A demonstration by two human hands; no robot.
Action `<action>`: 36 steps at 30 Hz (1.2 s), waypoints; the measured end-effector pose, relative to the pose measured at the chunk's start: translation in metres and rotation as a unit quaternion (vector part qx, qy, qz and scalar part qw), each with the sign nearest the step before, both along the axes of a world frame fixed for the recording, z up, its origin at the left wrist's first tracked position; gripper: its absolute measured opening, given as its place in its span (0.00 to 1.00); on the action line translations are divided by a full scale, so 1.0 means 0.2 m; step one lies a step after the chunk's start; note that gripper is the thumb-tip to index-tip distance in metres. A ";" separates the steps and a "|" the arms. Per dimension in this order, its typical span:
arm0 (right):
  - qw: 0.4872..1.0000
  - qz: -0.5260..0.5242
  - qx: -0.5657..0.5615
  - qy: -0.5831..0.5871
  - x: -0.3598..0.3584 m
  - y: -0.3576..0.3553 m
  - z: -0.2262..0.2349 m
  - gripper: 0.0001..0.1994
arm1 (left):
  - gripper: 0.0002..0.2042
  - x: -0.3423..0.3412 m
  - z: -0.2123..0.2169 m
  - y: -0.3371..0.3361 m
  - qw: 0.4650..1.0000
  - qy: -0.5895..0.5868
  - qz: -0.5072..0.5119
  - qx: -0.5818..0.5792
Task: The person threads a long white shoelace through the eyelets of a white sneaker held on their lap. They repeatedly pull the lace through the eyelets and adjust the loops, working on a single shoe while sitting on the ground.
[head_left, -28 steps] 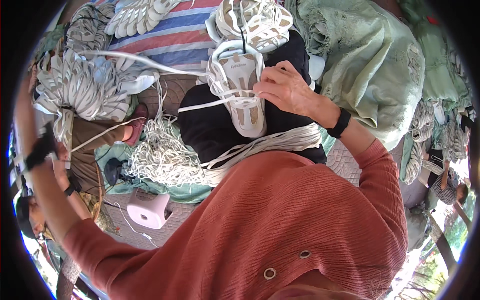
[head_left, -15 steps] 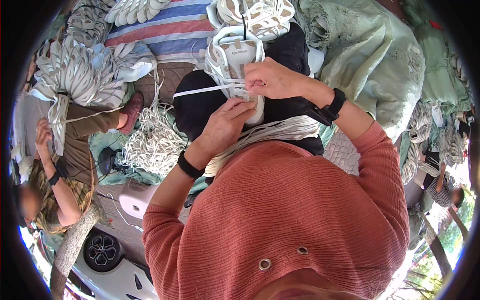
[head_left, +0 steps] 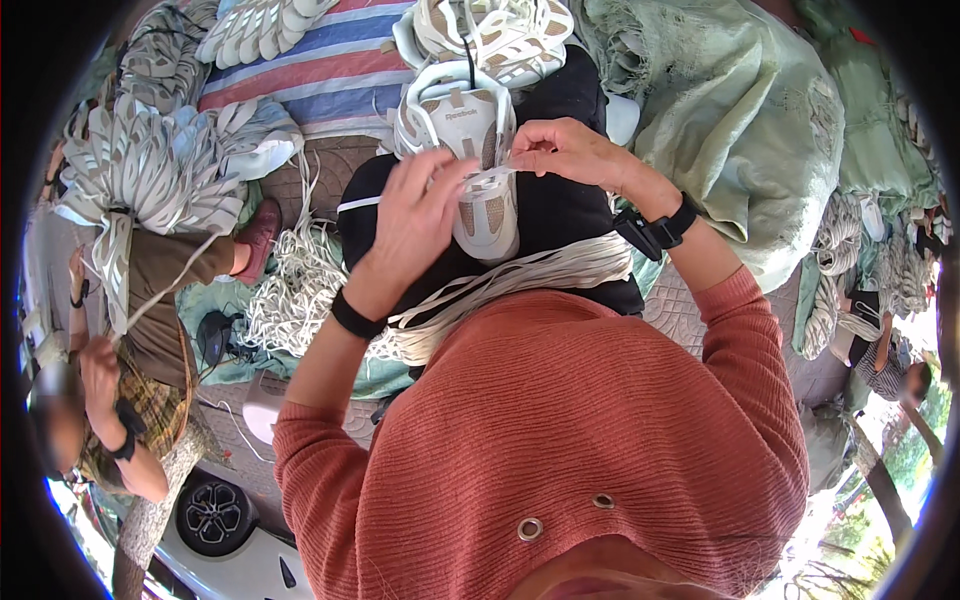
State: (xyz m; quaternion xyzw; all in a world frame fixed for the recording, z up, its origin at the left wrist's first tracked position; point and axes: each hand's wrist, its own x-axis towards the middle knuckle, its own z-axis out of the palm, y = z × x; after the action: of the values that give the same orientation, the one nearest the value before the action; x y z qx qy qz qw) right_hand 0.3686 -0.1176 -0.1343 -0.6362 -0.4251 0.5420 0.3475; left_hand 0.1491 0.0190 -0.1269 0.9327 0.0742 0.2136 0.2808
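A white and beige sneaker upper [head_left: 487, 225] rests on my dark-clad lap, toe toward me. My right hand [head_left: 570, 155] pinches a white shoelace [head_left: 492, 180] at the upper's right side; the lace crosses the throat below the tongue. Over the upper's left side is my left hand [head_left: 415, 205], its fingers stretched, apart and slightly blurred, near the lace. Whether its fingertips touch the lace I cannot tell. A loose white lace end [head_left: 358, 204] sticks out to the left, past my left hand. A bundle of white laces [head_left: 530, 275] lies across my lap.
More uppers [head_left: 490, 30] are piled just beyond. Fanned uppers [head_left: 150, 165] and a heap of laces [head_left: 300, 285] are at the left, near a co-worker [head_left: 130, 430] handling a lace. A striped sheet [head_left: 330, 65] lies at the back; a pale green sack [head_left: 730, 130] stands right.
My left hand has lifted off the toe and moved up and left, its fingers spreading. My right hand has shifted slightly right with the lace. The co-worker's hand has come lower.
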 end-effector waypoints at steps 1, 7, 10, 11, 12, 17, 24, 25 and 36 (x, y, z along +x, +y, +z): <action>1.000 -0.003 0.006 0.010 0.00 0.01 0.00 0.09 | 0.15 0.04 0.01 0.04 0.999 0.020 -0.018 0.044; 0.999 -0.023 0.022 0.041 0.01 0.02 -0.06 0.07 | 0.13 0.18 0.06 0.15 0.927 0.154 -0.134 0.314; 0.998 -0.023 0.040 0.041 0.01 0.02 -0.07 0.06 | 0.12 0.19 0.08 0.17 0.879 0.151 -0.175 0.417; 0.998 -0.023 0.046 0.044 0.00 0.02 -0.07 0.06 | 0.12 0.19 0.09 0.18 0.876 0.143 -0.180 0.423; 0.997 -0.024 0.052 0.047 0.00 0.01 -0.06 0.06 | 0.12 0.19 0.11 0.19 0.874 0.135 -0.186 0.428; 0.995 0.034 0.081 -0.037 0.00 0.01 -0.05 0.07 | 0.11 0.22 0.13 0.17 0.833 0.216 -0.230 0.454; 0.999 -0.006 0.032 0.004 0.01 0.01 -0.07 0.07 | 0.07 0.17 0.35 0.54 0.876 0.155 -0.168 0.425; 0.999 -0.017 0.044 0.012 0.01 0.01 -0.06 0.06 | 0.07 0.15 0.34 0.55 0.888 0.162 -0.168 0.395; 0.886 0.015 0.204 -0.416 -0.42 0.11 0.08 0.16 | 0.17 -0.05 0.55 0.39 0.617 0.040 -0.104 -0.779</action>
State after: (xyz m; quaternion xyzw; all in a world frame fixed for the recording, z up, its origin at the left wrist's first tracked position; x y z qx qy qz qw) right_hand 0.2845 -0.0955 -0.1175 -0.7117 -0.6416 0.1338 0.2527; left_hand 0.1388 0.0978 -0.0179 0.3726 0.1264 0.0071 0.9193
